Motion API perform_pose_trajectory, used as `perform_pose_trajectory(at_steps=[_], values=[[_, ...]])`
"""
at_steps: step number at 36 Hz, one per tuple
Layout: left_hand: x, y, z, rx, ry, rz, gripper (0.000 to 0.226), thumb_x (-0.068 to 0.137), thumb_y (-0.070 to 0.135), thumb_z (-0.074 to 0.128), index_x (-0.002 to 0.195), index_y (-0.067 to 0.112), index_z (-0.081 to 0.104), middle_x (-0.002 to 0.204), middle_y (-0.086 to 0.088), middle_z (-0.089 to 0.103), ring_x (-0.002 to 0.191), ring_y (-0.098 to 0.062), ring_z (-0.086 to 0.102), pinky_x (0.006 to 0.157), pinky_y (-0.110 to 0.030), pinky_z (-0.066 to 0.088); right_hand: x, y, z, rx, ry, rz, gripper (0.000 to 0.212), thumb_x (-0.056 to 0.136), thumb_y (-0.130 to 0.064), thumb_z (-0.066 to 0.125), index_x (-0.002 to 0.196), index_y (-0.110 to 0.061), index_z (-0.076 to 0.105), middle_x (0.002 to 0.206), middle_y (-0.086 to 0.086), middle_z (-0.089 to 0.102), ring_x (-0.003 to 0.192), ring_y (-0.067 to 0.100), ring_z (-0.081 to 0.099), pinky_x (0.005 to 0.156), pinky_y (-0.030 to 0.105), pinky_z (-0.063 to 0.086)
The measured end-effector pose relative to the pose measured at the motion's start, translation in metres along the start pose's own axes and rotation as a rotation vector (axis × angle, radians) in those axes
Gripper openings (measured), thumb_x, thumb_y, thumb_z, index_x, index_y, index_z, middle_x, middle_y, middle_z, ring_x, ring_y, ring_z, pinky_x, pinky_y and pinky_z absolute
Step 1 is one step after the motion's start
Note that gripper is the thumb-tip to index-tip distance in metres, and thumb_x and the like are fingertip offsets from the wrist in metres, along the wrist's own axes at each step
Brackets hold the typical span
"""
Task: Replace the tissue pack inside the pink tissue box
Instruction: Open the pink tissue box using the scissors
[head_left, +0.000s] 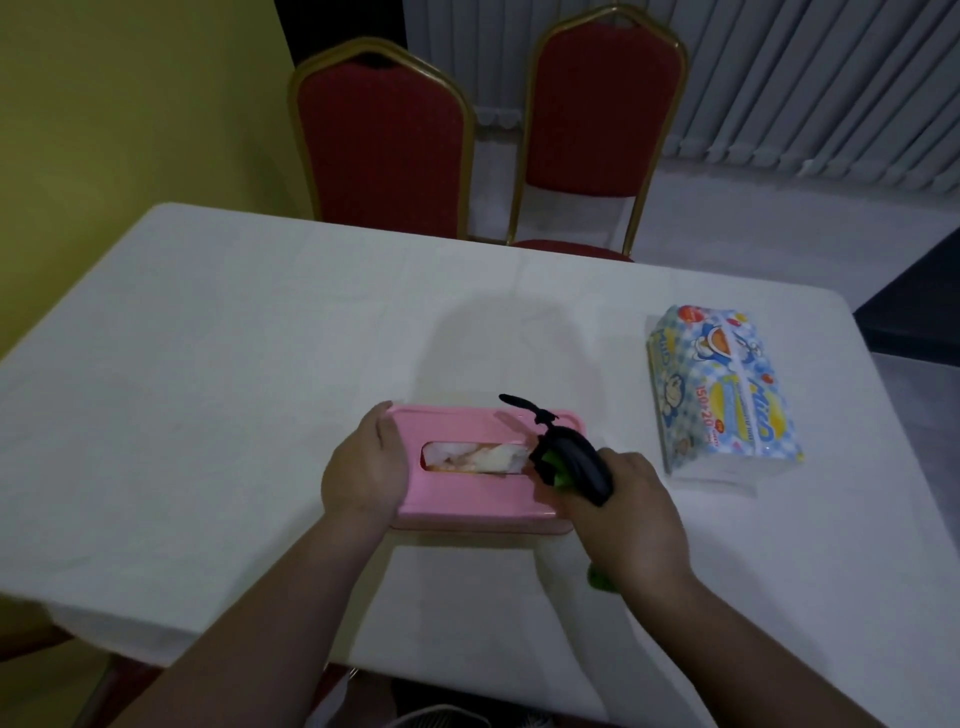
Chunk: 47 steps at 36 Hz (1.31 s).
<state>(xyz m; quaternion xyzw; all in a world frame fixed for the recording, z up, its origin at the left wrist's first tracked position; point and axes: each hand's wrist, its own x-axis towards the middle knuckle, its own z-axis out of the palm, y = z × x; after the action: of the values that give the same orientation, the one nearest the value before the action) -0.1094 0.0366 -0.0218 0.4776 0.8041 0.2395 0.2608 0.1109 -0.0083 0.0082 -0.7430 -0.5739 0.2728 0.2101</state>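
A: Where do we stand now? We see the pink plastic tissue box lying flat on the white-covered counter, near the front edge, with its oval slot facing up.

B: Yes, and white tissue still shows inside that slot, so we judge that the old pack is not yet out. Our left hand rests on the left end of the box, with the fingers curved loosely over the edge; it steadies the box but is not closed around it.

A: And the right hand?

B: It is closed on a tool with a black and green handle, perhaps scissors or a small cutter; we cannot tell which. The tool's dark tip reaches over the right part of the lid, beside the slot.

A: The new pack?

B: The soft blue-and-white checked tissue pack with cartoon print lies on the counter to the right of the box, apart from it, and looks sealed.

A: So which step is it?

B: We think it is the beginning: opening the box. The next move needs the lid to come off or the box to be turned over, while the left hand holds it steady. The tool must be put aside or used carefully, because its tip is near the tissue.
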Motion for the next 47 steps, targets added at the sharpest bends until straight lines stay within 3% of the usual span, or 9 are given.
perform_pose_trajectory(at_steps=[11, 14, 21, 26, 29, 32, 35, 40, 47], values=[[0.007, -0.001, -0.001, -0.015, -0.011, 0.011, 0.043, 0.100, 0.026, 0.023, 0.123, 0.021, 0.058, 0.117, -0.011, 0.065, 0.107, -0.032, 0.057, 0.090, -0.037, 0.044, 0.049, -0.015, -0.006, 0.010, -0.034, -0.028, 0.028, 0.077, -0.044, 0.065, 0.088, -0.019, 0.062, 0.086, 0.002, 0.062, 0.074, 0.020, 0.060, 0.064, 0.034, 0.048], [0.012, 0.001, -0.003, 0.014, -0.033, 0.023, 0.042, 0.100, 0.024, 0.025, 0.125, 0.019, 0.058, 0.120, -0.011, 0.064, 0.109, -0.032, 0.056, 0.091, -0.035, 0.042, 0.060, -0.014, -0.013, 0.046, -0.143, -0.046, 0.023, 0.079, -0.030, 0.065, 0.100, -0.020, 0.063, 0.089, 0.002, 0.066, 0.078, 0.019, 0.058, 0.063, 0.029, 0.044], [0.040, 0.022, -0.013, 0.052, -0.281, 0.054, 0.043, 0.097, 0.023, 0.027, 0.127, 0.021, 0.057, 0.133, -0.007, 0.056, 0.118, -0.027, 0.051, 0.099, -0.035, 0.040, 0.043, -0.001, -0.033, -0.090, -0.314, -0.077, 0.031, 0.076, -0.022, 0.069, 0.107, -0.024, 0.064, 0.092, -0.001, 0.067, 0.083, 0.017, 0.060, 0.063, 0.025, 0.044], [0.053, 0.047, -0.011, 0.004, -0.322, -0.097, 0.031, 0.090, 0.037, 0.046, 0.091, 0.014, 0.066, 0.103, -0.009, 0.063, 0.089, -0.028, 0.058, 0.081, -0.031, 0.047, -0.006, 0.002, -0.019, -0.037, -0.345, -0.103, 0.030, 0.070, -0.022, 0.073, 0.100, -0.020, 0.068, 0.095, 0.002, 0.070, 0.089, 0.020, 0.064, 0.074, 0.030, 0.047], [0.051, 0.051, -0.003, -0.107, -0.308, -0.034, 0.029, 0.084, 0.040, 0.059, 0.093, 0.015, 0.073, 0.093, 0.001, 0.064, 0.092, -0.019, 0.061, 0.085, -0.027, 0.049, -0.032, 0.002, -0.005, -0.072, -0.376, -0.113, 0.022, 0.069, -0.037, 0.066, 0.088, -0.027, 0.061, 0.090, -0.002, 0.065, 0.087, 0.018, 0.062, 0.069, 0.028, 0.042], [0.046, 0.054, 0.004, -0.171, -0.334, 0.066, 0.022, 0.082, 0.036, 0.065, 0.084, 0.017, 0.076, 0.081, 0.010, 0.068, 0.079, -0.009, 0.062, 0.073, -0.024, 0.050, -0.049, 0.006, 0.008, -0.082, -0.377, -0.139, 0.018, 0.061, -0.049, 0.051, 0.069, -0.035, 0.043, 0.074, -0.003, 0.053, 0.070, 0.010, 0.056, 0.058, 0.021, 0.037], [0.042, 0.057, 0.012, -0.238, -0.280, 0.088, 0.022, 0.085, 0.031, 0.059, 0.082, 0.016, 0.075, 0.086, 0.007, 0.069, 0.083, -0.009, 0.061, 0.076, -0.025, 0.049, -0.054, 0.007, 0.013, -0.059, -0.355, -0.131, 0.021, 0.058, -0.056, 0.045, 0.064, -0.038, 0.036, 0.068, -0.005, 0.046, 0.060, 0.009, 0.047, 0.055, 0.020, 0.037], [0.040, 0.054, 0.018, -0.339, -0.226, 0.092, 0.027, 0.089, 0.024, 0.050, 0.076, 0.020, 0.073, 0.085, 0.012, 0.068, 0.082, -0.006, 0.060, 0.068, -0.023, 0.045, -0.043, 0.000, 0.016, -0.084, -0.303, -0.096, 0.018, 0.073, -0.036, 0.064, 0.076, -0.033, 0.046, 0.080, -0.004, 0.055, 0.074, 0.016, 0.055, 0.061, 0.028, 0.041], [0.039, 0.055, 0.018, -0.522, -0.228, -0.003, 0.026, 0.081, 0.015, 0.052, 0.067, 0.011, 0.073, 0.075, -0.004, 0.070, 0.076, -0.021, 0.064, 0.066, -0.033, 0.050, 0.009, -0.026, 0.031, -0.033, -0.156, -0.054, 0.020, 0.075, -0.046, 0.057, 0.084, -0.028, 0.055, 0.079, -0.003, 0.060, 0.068, 0.014, 0.059, 0.064, 0.032, 0.053]])
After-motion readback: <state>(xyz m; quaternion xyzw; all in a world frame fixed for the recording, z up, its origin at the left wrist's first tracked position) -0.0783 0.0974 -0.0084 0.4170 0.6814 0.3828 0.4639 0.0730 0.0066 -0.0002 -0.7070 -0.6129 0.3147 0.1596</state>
